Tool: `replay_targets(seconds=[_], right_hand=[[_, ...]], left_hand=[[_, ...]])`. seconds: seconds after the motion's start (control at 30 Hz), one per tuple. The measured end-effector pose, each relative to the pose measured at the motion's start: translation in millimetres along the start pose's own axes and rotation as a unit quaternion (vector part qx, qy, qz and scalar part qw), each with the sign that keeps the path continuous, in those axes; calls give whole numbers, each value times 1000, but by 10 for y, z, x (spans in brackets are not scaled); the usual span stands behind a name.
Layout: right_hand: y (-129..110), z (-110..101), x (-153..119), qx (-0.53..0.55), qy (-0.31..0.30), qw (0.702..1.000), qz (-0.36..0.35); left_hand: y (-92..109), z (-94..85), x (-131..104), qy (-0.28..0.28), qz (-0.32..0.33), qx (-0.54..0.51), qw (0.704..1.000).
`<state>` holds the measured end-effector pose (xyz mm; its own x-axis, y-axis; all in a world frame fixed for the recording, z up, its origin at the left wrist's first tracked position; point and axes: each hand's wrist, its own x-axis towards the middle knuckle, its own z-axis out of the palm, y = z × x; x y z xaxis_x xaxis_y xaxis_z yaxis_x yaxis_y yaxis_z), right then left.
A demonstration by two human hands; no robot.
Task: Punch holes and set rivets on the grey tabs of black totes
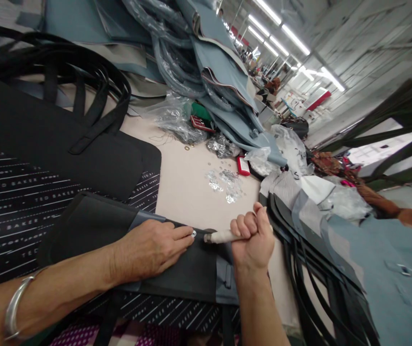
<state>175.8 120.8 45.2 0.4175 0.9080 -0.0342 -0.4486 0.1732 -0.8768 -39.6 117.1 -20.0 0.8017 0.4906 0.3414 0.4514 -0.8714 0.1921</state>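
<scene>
Two hands on the job. Left hand: fingers narrow, tips holding a small shiny disc against the smooth black panel, near its far edge. Right hand: fist wrapped round the cloth-wrapped tool, metal tip just beside my left fingertips. Open room: pale flat tabletop beyond, up to scattered metal discs. Right side's tight with long black straps; left has matte black pieces.

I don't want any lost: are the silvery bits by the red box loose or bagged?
Loose: the silvery bits lie scattered directly on the table, with no bag around them.
</scene>
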Motion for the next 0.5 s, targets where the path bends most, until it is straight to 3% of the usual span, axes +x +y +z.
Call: replay_targets(seconds=[0.13,0.3,0.5], right_hand=[[218,-62,97,89,31,995,36],[393,-136,130,76,16,997,25],[417,-227,141,45,-16,999,2]], left_hand=[[3,-5,7,6,0,0,1000],[1,-11,21,6,-5,-8,1000],[-10,13,8,-7,-20,-24,999]])
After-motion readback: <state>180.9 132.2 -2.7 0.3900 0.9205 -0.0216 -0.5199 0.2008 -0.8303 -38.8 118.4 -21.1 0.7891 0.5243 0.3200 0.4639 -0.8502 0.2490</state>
